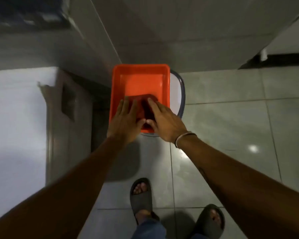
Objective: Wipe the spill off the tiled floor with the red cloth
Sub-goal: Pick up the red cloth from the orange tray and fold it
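red cloth point(146, 107) in orange tub point(140, 75), both hands flat on it

Grey tiled floor point(231, 121), glossy, with dark grout lines and a light glare spot at right. A white round container point(177, 94) is stood on it; an orange tray point(140, 78) is set on top of that. Two dark slippers point(141, 195) are planted on tiles at the bottom edge. A wet sheen is seen near the centre grout line.

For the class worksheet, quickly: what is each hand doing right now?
Left hand: open, fingers spread over the red cloth in the orange tub.
Right hand: open, flat on the cloth.
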The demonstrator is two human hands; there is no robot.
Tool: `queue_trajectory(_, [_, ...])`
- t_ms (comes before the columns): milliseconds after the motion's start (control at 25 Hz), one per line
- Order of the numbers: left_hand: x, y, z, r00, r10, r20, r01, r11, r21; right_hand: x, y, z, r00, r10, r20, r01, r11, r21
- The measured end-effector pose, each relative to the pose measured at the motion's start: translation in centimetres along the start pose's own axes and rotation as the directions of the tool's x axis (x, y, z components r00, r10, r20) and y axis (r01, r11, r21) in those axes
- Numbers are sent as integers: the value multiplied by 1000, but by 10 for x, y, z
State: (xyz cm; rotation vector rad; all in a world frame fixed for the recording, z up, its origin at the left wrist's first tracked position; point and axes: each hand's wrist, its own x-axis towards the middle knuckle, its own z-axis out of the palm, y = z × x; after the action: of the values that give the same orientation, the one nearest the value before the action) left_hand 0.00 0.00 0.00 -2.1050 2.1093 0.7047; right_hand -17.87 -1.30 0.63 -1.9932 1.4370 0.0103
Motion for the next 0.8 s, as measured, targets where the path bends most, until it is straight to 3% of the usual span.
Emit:
queue_trajectory(160, [45,-18,23,992,-110,62,109,994,32,57,9,25,997,48,52,-43,995,-94])
queue_trajectory(280, [51,-28,30,986,-148,73,151,988,-26,68,7,37,998,66,-7,-66,989,-133])
queue_trajectory(400, [52,-15,16,989,-145,15,146,978,-148,62,5,25,993,104,-62,-105,995,2])
queue_trajectory(520, [29,19,-3,967,-223,-127,176,937,-303,20,5,8,978,127,-163,-102,983,154])
queue_trajectory(680, [-26,78,-3,933,-93,-348,-28,945,-327,-75,29,-11,928,217,-303,-88,917,388])
queue_trajectory(800, [-71,125,34,962,2,-274,-101,932,-348,-149,67,-2,916,303,-264,-147,864,481])
